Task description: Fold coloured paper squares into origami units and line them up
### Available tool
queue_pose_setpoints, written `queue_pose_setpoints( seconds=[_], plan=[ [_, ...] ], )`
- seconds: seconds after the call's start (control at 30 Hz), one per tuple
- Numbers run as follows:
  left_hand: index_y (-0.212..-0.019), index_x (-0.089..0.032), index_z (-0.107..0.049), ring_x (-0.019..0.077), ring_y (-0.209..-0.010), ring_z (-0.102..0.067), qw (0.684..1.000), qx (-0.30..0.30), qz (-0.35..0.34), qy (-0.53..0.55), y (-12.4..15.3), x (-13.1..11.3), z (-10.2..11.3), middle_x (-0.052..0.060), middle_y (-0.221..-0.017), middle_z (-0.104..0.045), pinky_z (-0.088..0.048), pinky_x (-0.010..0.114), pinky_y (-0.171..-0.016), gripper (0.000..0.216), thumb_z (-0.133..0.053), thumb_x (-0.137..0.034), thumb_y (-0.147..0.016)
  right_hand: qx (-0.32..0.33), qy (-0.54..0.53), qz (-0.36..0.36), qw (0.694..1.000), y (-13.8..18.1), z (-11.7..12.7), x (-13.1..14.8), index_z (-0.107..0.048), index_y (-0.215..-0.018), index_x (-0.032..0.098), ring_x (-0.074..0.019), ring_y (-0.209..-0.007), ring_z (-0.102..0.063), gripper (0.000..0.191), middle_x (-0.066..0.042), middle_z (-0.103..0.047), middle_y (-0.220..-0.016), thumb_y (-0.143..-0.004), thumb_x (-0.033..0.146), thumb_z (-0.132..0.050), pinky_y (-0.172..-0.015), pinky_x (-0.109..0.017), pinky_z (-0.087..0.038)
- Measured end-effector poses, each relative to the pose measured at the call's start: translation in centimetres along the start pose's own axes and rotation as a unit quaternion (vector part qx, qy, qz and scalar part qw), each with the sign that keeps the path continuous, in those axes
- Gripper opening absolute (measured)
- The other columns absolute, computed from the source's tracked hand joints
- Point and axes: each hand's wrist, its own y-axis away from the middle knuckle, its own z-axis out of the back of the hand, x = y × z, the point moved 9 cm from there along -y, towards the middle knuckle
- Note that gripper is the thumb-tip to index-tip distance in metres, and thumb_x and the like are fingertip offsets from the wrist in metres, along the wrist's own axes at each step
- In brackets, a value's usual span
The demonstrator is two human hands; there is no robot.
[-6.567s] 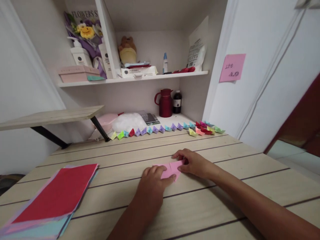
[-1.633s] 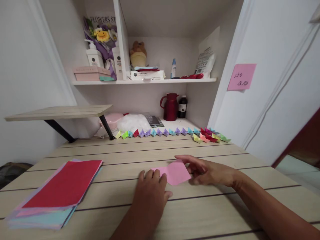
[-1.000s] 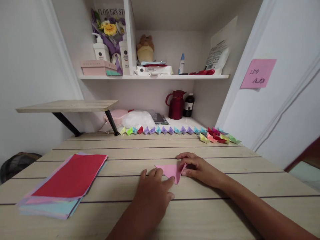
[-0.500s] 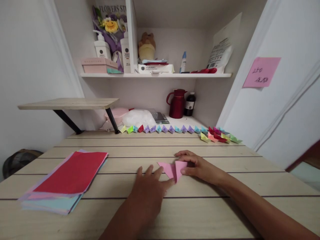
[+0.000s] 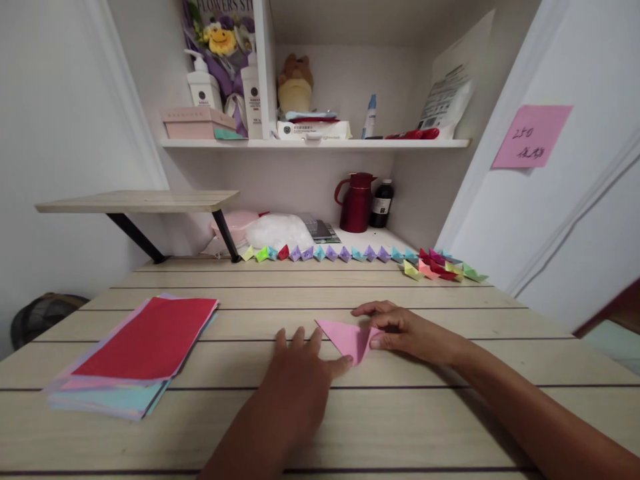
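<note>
A folded piece of pink paper (image 5: 349, 339) lies on the wooden table in front of me, its right flap partly lifted. My right hand (image 5: 400, 331) pinches that flap between thumb and fingers, which cover its right end. From the left, my left hand (image 5: 301, 373) lies with fingers spread and palm down. Its thumb touches the paper's bottom corner, and its index finger rests near the left edge.
A stack of coloured paper with a red sheet (image 5: 150, 339) on top lies to the left. Small folded paper boats (image 5: 345, 253) line the table's back edge, clustered at the right (image 5: 440, 268). A raised wooden shelf (image 5: 135, 200) stands back left; a red jug (image 5: 357, 203) stands behind the boats.
The right flap of the pink paper has swung to the right with my right hand, showing more of the inner face. My left hand stays nearly in place. The view has shifted slightly.
</note>
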Motion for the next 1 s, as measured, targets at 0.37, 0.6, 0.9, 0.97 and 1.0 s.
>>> queue_pose_setpoints(
  seconds=[0.37, 0.6, 0.9, 0.97, 1.0],
  plan=[
    [-0.133, -0.041, -0.048, 0.0409, -0.131, -0.038, 0.999, 0.027, -0.015, -0.029, -0.2, 0.2, -0.8, 0.011, -0.147, -0.041, -0.02, 0.066, -0.103, 0.072, -0.062, -0.016, -0.067, -0.098, 0.079, -0.047, 0.991, -1.1, 0.0, -1.4, -0.06, -0.07, 0.021, -0.0258, -0.108, -0.053, 0.027, -0.005, -0.06, -0.116, -0.077, 0.046, -0.066, -0.095, -0.041, -0.038],
    [-0.132, -0.035, -0.051, 0.0424, -0.126, -0.043, 0.999, 0.008, -0.033, -0.036, -0.2, -0.2, -0.7, 0.015, -0.142, -0.047, -0.017, 0.068, -0.103, 0.063, -0.059, -0.021, -0.071, -0.122, 0.096, -0.073, 0.985, -1.3, 0.2, -1.6, -0.059, -0.069, 0.021, -0.0253, -0.102, -0.056, 0.025, -0.005, -0.061, -0.112, -0.072, 0.044, -0.069, -0.088, -0.039, -0.042],
    [-0.129, -0.026, -0.054, 0.0381, -0.126, -0.045, 0.999, -0.011, -0.021, -0.026, -0.2, -0.2, -0.6, 0.013, -0.14, -0.049, -0.017, 0.066, -0.106, 0.049, -0.047, -0.019, -0.081, -0.119, 0.082, -0.083, 0.986, -1.2, 0.2, -2.0, -0.058, -0.077, 0.023, -0.0251, -0.104, -0.054, 0.022, -0.006, -0.058, -0.114, -0.074, 0.042, -0.068, -0.089, -0.039, -0.042],
    [-0.127, -0.021, -0.055, 0.0373, -0.126, -0.045, 1.0, -0.008, -0.015, -0.024, -0.2, -0.4, -0.5, 0.014, -0.139, -0.05, -0.017, 0.066, -0.106, 0.045, -0.043, -0.019, -0.084, -0.117, 0.084, -0.086, 0.986, -1.2, 0.1, -2.2, -0.058, -0.076, 0.022, -0.0255, -0.107, -0.053, 0.021, -0.007, -0.057, -0.116, -0.076, 0.042, -0.065, -0.091, -0.04, -0.04],
    [-0.127, -0.02, -0.056, 0.0376, -0.126, -0.045, 1.0, -0.006, -0.012, -0.026, -0.2, -0.5, -0.5, 0.014, -0.139, -0.05, -0.016, 0.066, -0.106, 0.044, -0.041, -0.019, -0.085, -0.116, 0.087, -0.087, 0.986, -1.3, 0.1, -2.3, -0.058, -0.075, 0.022, -0.0254, -0.107, -0.053, 0.02, -0.007, -0.056, -0.117, -0.076, 0.042, -0.064, -0.091, -0.04, -0.04]
  ],
)
